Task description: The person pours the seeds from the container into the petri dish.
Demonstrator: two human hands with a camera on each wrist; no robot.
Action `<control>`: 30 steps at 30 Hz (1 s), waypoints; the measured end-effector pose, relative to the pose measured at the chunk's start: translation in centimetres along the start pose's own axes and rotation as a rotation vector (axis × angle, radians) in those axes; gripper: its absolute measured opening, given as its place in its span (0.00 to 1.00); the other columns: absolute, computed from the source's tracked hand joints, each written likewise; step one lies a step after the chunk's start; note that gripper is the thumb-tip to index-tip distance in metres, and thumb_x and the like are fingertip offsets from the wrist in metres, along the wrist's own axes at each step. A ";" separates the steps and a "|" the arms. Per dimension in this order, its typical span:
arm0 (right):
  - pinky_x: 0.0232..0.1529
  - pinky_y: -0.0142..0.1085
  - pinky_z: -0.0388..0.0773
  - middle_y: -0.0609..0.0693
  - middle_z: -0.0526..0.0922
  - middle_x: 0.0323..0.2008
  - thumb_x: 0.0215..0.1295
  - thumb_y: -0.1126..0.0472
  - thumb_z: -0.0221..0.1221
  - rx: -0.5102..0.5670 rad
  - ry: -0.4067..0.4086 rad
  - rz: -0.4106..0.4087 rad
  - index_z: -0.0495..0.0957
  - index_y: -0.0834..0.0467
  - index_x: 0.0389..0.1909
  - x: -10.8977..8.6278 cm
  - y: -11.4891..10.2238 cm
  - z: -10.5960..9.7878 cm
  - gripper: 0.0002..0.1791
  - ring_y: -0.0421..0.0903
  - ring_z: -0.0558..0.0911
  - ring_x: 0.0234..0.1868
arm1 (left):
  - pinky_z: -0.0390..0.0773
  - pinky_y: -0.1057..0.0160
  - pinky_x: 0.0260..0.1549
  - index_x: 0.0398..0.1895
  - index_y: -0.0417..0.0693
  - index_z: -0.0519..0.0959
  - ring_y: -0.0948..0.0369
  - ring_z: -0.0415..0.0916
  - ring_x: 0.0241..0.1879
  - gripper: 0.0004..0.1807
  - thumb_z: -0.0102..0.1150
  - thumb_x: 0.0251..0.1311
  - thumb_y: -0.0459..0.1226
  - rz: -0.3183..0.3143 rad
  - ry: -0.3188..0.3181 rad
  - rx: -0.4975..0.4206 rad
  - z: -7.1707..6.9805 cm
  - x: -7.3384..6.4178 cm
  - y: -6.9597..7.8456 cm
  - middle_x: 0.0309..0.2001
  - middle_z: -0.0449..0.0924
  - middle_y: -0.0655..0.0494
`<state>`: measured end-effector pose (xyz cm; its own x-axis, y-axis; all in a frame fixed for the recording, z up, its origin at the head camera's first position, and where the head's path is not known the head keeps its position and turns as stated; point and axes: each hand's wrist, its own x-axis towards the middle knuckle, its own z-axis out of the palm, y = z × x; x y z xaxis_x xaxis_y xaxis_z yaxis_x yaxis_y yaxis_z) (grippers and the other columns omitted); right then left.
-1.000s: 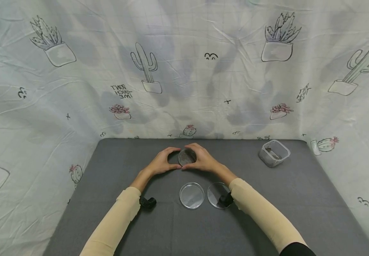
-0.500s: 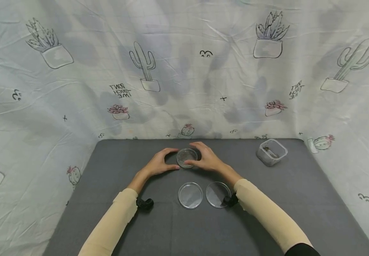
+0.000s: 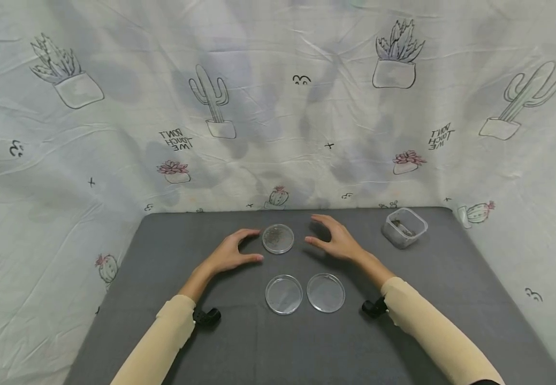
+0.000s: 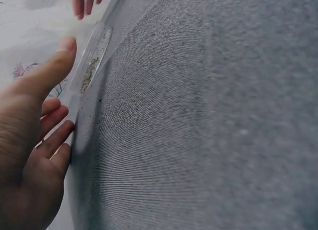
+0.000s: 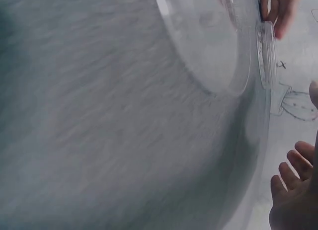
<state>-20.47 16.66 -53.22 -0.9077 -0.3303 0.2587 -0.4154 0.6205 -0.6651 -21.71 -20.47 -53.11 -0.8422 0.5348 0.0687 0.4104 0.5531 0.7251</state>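
Speckled dish [image 3: 278, 239] sits on grey table [image 3: 258, 347]. From it: left hand [image 3: 229, 253] just beside at 9 o'clock, thumb and fingers apart; right hand [image 3: 341, 241] at 3, also spread, farther off. Clear dish [image 3: 284, 294] at 6, second clear dish [image 3: 326, 293] between 4 and 5. Tub [image 3: 401, 234] at 3, beyond right hand.

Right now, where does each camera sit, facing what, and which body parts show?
Head: on the head, facing forward and down at the grey table, speckled petri dish and two clear petri dishes; left hand, right hand and both sleeves show.
Left wrist: on that wrist, facing across the table toward the speckled petri dish; left hand and right fingertips show.
Right wrist: likewise placed and aimed, a clear petri dish nearer; part of the right hand and left fingers show.
Both wrist views share the speckled petri dish and table.
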 end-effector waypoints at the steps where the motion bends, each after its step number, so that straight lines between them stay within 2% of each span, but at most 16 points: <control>1: 0.74 0.63 0.74 0.58 0.76 0.76 0.71 0.33 0.67 -0.009 0.021 -0.018 0.74 0.56 0.77 -0.1 1.0 0.1 0.43 0.60 0.75 0.77 | 0.69 0.36 0.78 0.77 0.47 0.75 0.43 0.69 0.79 0.43 0.82 0.60 0.48 -0.005 0.005 -0.001 0.1 -0.1 0.1 0.76 0.76 0.44; 5: 0.73 0.64 0.73 0.60 0.78 0.74 0.72 0.37 0.68 -0.006 0.027 -0.041 0.76 0.58 0.75 -0.9 1.8 -1.5 0.40 0.62 0.76 0.76 | 0.72 0.39 0.77 0.74 0.47 0.78 0.46 0.74 0.76 0.40 0.82 0.60 0.48 0.006 0.046 -0.007 0.4 -0.6 0.5 0.72 0.79 0.46; 8: 0.74 0.68 0.70 0.62 0.78 0.74 0.71 0.44 0.70 -0.004 -0.009 0.008 0.76 0.60 0.74 -1.5 1.2 -3.4 0.38 0.66 0.75 0.76 | 0.76 0.43 0.74 0.71 0.47 0.81 0.48 0.79 0.71 0.37 0.83 0.59 0.47 0.039 0.075 -0.014 0.9 -1.2 1.0 0.68 0.82 0.49; 10: 0.76 0.66 0.70 0.61 0.78 0.74 0.72 0.48 0.71 -0.019 -0.026 0.050 0.75 0.60 0.75 -1.8 1.6 -4.3 0.37 0.65 0.74 0.77 | 0.80 0.47 0.70 0.69 0.47 0.82 0.51 0.82 0.67 0.35 0.83 0.58 0.46 0.063 0.077 -0.013 1.3 -1.6 1.6 0.65 0.83 0.50; 15: 0.76 0.62 0.73 0.60 0.78 0.74 0.72 0.51 0.71 -0.033 -0.042 0.115 0.75 0.58 0.76 -2.8 3.0 -6.2 0.35 0.63 0.76 0.76 | 0.85 0.54 0.64 0.67 0.47 0.84 0.54 0.85 0.62 0.34 0.84 0.58 0.46 0.101 0.005 0.007 1.9 -2.4 3.8 0.63 0.85 0.53; 19: 0.73 0.60 0.76 0.61 0.80 0.72 0.71 0.53 0.72 -0.016 -0.026 0.103 0.76 0.59 0.74 -3.9 4.1 -7.4 0.34 0.63 0.79 0.74 | 0.83 0.50 0.66 0.70 0.45 0.81 0.53 0.84 0.64 0.38 0.83 0.58 0.49 0.128 -0.072 0.029 2.2 -2.7 5.6 0.65 0.83 0.52; 22: 0.73 0.57 0.75 0.60 0.80 0.71 0.72 0.54 0.71 -0.004 -0.016 0.102 0.76 0.60 0.74 -5.1 4.6 -8.1 0.33 0.63 0.79 0.73 | 0.82 0.47 0.67 0.73 0.44 0.78 0.51 0.82 0.66 0.43 0.84 0.57 0.51 0.144 -0.101 0.050 2.6 -2.9 6.4 0.67 0.81 0.51; 25: 0.73 0.47 0.76 0.60 0.81 0.70 0.72 0.55 0.71 0.003 -0.003 0.112 0.77 0.60 0.73 -6.4 5.0 -8.8 0.32 0.63 0.79 0.72 | 0.82 0.48 0.67 0.76 0.44 0.76 0.51 0.81 0.65 0.47 0.84 0.55 0.52 0.144 -0.119 0.066 3.1 -3.1 6.8 0.69 0.78 0.51; 29: 0.71 0.22 0.73 0.62 0.82 0.69 0.72 0.58 0.71 0.035 0.021 0.123 0.77 0.61 0.72 -8.0 5.6 -9.6 0.31 0.61 0.79 0.71 | 0.82 0.52 0.65 0.77 0.43 0.74 0.55 0.80 0.62 0.50 0.85 0.54 0.53 0.122 -0.144 0.067 4.0 -3.3 6.8 0.71 0.76 0.51; 30: 0.69 0.17 0.71 0.62 0.82 0.69 0.72 0.58 0.71 0.044 0.025 0.127 0.77 0.62 0.72 -8.4 5.7 -9.8 0.31 0.57 0.80 0.71 | 0.82 0.53 0.65 0.78 0.44 0.74 0.55 0.80 0.62 0.51 0.85 0.54 0.54 0.113 -0.150 0.063 4.1 -3.3 6.8 0.72 0.75 0.51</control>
<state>-15.77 29.97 -52.37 -0.9541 -0.2332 0.1878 -0.2950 0.6241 -0.7235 -14.68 -15.83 -51.25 -0.7301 0.6822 0.0409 0.5242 0.5205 0.6740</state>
